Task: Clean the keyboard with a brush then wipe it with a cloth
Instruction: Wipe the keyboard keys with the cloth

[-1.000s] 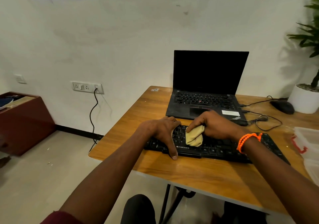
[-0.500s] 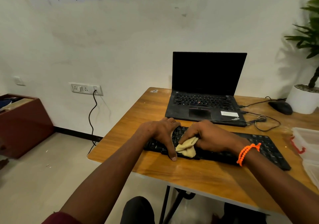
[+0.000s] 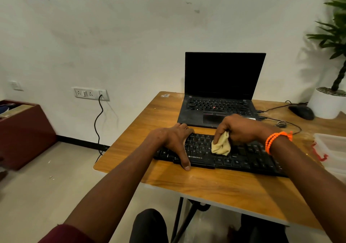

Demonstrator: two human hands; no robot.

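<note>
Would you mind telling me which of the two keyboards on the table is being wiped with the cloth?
The separate black keyboard nearest the person: the right hand presses the yellow cloth on it. The laptop's keyboard behind is untouched.

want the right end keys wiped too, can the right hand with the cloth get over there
Probably yes. The right hand holds the cloth mid-keyboard, and the keys toward the right end lie bare, with nothing resting on them.
</note>
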